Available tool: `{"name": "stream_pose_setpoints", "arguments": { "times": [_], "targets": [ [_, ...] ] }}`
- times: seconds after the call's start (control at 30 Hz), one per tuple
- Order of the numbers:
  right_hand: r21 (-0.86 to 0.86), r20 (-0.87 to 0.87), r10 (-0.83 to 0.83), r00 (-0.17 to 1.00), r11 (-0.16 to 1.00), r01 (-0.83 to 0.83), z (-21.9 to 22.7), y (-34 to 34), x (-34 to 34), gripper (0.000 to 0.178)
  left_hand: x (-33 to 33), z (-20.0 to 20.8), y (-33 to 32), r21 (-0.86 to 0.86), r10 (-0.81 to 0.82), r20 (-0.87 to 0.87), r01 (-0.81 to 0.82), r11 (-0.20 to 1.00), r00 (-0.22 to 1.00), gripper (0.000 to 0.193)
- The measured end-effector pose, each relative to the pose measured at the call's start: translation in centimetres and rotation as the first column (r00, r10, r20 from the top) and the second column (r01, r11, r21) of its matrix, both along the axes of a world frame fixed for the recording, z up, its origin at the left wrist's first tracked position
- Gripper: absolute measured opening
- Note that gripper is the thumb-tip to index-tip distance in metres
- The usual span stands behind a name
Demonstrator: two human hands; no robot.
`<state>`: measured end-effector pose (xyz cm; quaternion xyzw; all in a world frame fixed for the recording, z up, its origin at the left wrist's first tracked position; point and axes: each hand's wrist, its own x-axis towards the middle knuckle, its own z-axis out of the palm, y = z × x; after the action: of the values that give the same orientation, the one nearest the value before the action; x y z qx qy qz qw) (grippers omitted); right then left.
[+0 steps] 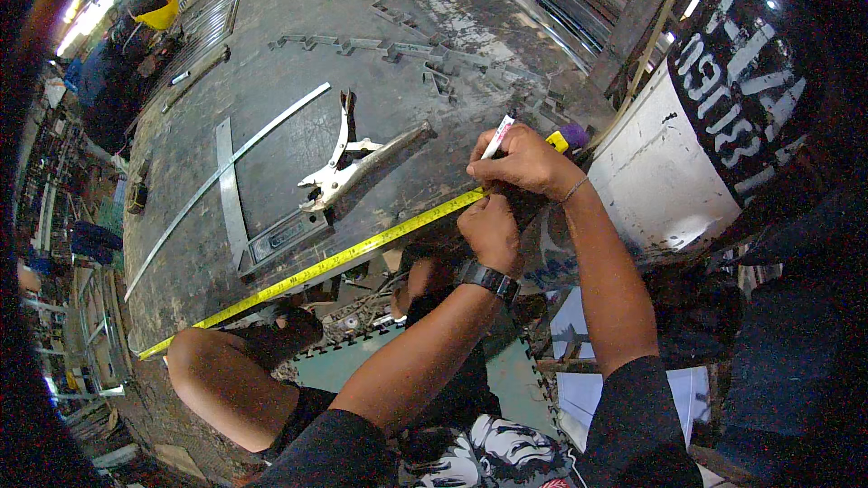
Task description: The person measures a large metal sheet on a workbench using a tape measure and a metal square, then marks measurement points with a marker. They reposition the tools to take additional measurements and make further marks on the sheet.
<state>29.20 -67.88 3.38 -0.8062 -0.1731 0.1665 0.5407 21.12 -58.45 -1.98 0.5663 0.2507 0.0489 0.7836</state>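
Observation:
A yellow tape measure blade (362, 247) stretches along the near edge of the dark worktable, over a thin pale metal strip (336, 264). My left hand (491, 233), with a black watch at the wrist, is closed on the blade near its right end; its fingertips are partly hidden. Just above it, my right hand (526, 161) grips a white marker (498, 136), tilted with its upper end showing past the fingers. The marker's tip is hidden by the hand. Behind the right hand shows a yellow and purple object (568, 137), partly covered.
Locking pliers (336, 181) and a metal square (231, 194) lie on the table (289, 0), with a long thin strip (271, 131) across the square. Toothed metal pieces (389, 47) lie farther back. A black-and-white cylinder (674, 158) stands right. A person (108, 81) is at far left.

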Motion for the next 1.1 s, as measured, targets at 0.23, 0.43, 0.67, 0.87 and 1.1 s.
{"name": "stream_pose_setpoints", "arguments": {
  "times": [0.23,0.43,0.67,0.87,1.1],
  "targets": [
    [-0.005,0.024,0.028,0.999,1.0,-0.027,0.0,0.0,0.0,0.024,0.4,-1.4,0.1,0.051,-0.025,0.021,0.024,0.998,0.999,0.03],
    [0.029,0.052,-0.057,0.997,0.998,0.055,-0.2,0.3,-0.1,0.018,0.1,-0.1,0.0,-0.06,-0.011,-0.039,0.009,0.998,0.999,0.034],
    [0.002,0.234,-0.133,0.963,0.991,0.136,-0.6,0.0,-0.1,0.024,-0.2,1.7,0.2,-0.058,-0.031,-0.084,0.026,0.998,0.996,0.039],
    [-0.124,0.356,-0.165,0.92,0.967,0.222,-0.6,0.0,-0.5,0.03,0.1,0.9,0.3,0.081,-0.063,-0.095,0.071,0.994,0.993,0.047],
    [-0.17,0.296,-0.091,0.951,0.974,0.147,0.0,-0.3,-0.1,0.031,0.3,-0.4,-0.1,-0.053,-0.043,-0.037,0.041,0.998,0.998,0.042]
  ]
}}
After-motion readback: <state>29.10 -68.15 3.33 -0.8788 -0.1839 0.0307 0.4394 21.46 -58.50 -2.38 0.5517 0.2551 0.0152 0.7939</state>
